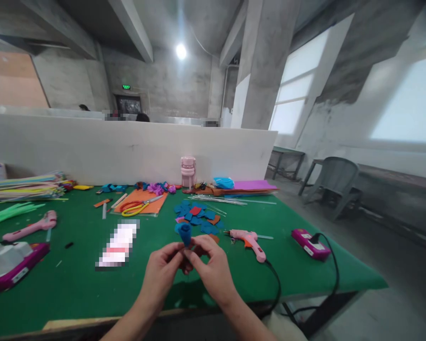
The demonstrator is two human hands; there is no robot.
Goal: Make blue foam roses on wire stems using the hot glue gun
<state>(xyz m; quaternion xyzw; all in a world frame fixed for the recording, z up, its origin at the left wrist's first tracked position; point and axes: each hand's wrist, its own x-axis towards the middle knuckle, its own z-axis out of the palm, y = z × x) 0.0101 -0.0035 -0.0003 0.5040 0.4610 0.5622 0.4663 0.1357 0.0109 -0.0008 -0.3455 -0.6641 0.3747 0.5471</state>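
Between my two hands stands a small rolled blue flower (185, 234), its wide end up. The fingertips of my left hand (163, 265) pinch its base from the left. My right hand (210, 265) is closed on the same base from the right, with thumbs almost meeting. The lower end of the flower is hidden by my fingers. Just beyond lie several cut blue pieces (195, 219), with a red piece (195, 210) and some brown ones among them. A pink glue gun (247, 239) rests to the right of my hands, its glue stick poking out behind.
Scissors (138, 207) lie on an orange sheet (128, 200). A pink bottle (188, 173) stands by the white partition (156, 151). Purple power strips (310, 244) sit right and left. Another pink glue gun (31, 227) and pipe cleaners (24, 187) are at left. A cord (277, 279) hangs over the front edge.
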